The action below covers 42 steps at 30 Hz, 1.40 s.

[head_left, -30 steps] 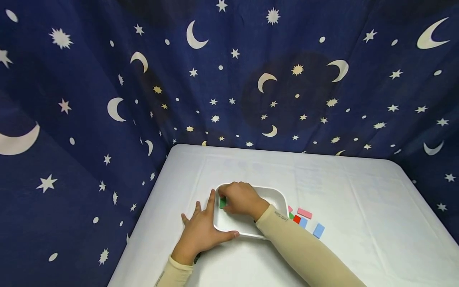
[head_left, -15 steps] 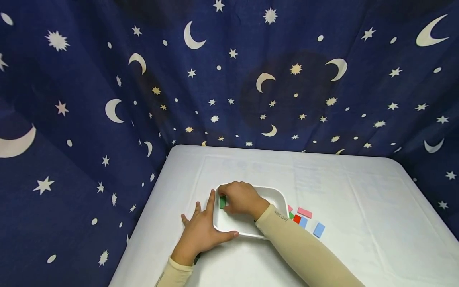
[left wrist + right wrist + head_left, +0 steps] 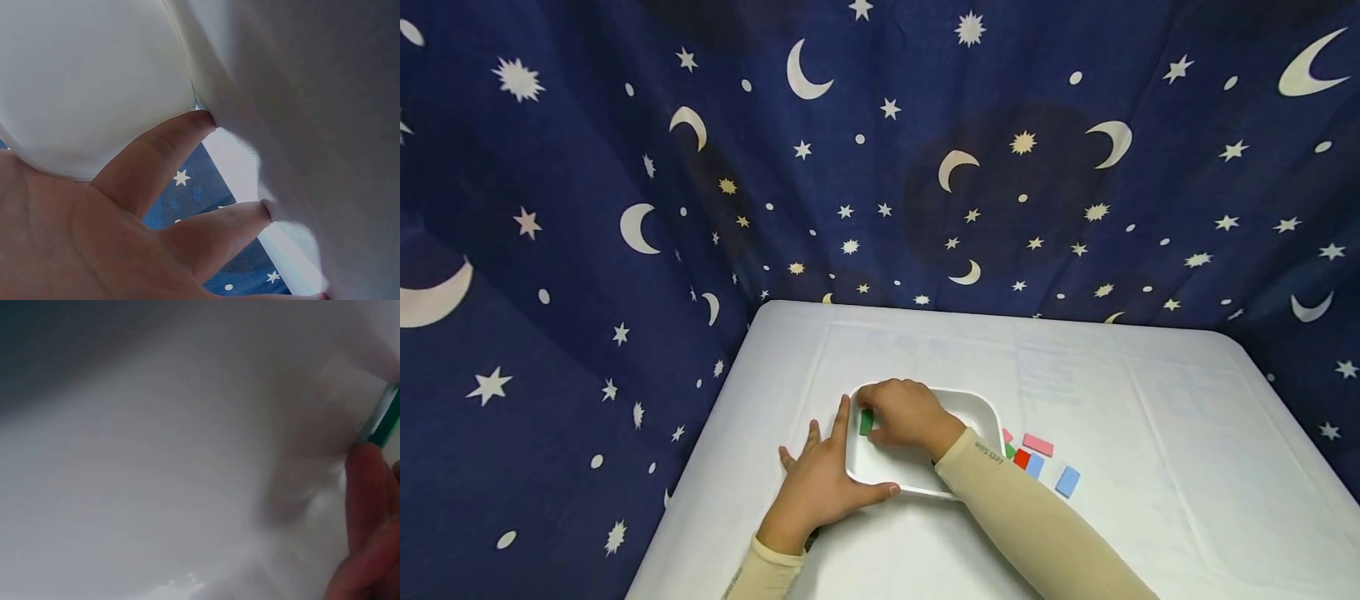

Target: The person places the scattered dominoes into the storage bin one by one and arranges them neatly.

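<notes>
A white rectangular tray [image 3: 973,408] with rounded corners lies on the table. Inside its far left corner, my right hand [image 3: 910,415] pinches a small green block [image 3: 867,422] between thumb and fingers. In the right wrist view the block [image 3: 384,419] shows at the right edge, with a fingertip against its end. My left hand [image 3: 820,487] spreads around the tray's near left corner, its thumb along the front rim. The left wrist view shows that hand's fingers [image 3: 150,159] stretched out, their tips at the white tablecloth, beside the tray's outer wall [image 3: 87,81].
Right of the tray lie several loose blocks: a pink one [image 3: 1037,446], a red one [image 3: 1021,458], two blue ones with one farther right [image 3: 1067,482], and others partly hidden by the tray and right sleeve [image 3: 1022,508]. A dark blue curtain [image 3: 910,225] hangs behind the white table [image 3: 1150,400].
</notes>
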{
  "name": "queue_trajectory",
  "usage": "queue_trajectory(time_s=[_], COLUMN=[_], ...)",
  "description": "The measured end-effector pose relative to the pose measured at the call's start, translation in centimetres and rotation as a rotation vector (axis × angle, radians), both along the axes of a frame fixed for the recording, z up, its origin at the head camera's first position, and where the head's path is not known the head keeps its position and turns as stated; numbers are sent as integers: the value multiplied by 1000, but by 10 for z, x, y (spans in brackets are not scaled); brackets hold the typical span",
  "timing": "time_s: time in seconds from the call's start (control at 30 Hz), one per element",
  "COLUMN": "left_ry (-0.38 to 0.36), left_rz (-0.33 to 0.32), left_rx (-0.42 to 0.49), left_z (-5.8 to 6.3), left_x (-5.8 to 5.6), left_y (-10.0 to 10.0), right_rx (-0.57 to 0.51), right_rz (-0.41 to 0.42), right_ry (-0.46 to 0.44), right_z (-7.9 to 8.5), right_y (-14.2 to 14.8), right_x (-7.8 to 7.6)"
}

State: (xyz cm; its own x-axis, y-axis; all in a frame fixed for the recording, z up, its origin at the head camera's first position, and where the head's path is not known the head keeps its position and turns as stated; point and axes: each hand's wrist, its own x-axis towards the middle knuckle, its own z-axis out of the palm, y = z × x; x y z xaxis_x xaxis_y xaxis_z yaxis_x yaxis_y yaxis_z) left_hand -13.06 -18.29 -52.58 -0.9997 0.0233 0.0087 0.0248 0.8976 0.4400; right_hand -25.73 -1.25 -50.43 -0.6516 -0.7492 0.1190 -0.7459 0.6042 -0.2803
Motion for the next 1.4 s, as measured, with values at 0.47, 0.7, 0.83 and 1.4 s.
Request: queue_trajectory(time_s=[0.47, 0.7, 0.83, 1.4], left_ry=[18, 14, 15, -1], left_rz=[0, 5, 4, -1], left_rx=[16, 31, 34, 14], left_z=[0, 0, -2, 1], left_x=[0, 4, 4, 1], left_y=[2, 4, 4, 0], right_rx=[45, 44, 29, 24], right_rz=[-16, -18, -18, -39], right_ry=[-12, -29, -26, -2], right_z=[4, 3, 4, 27], right_y=[2, 4, 6, 7], right_x=[0, 3, 6, 6])
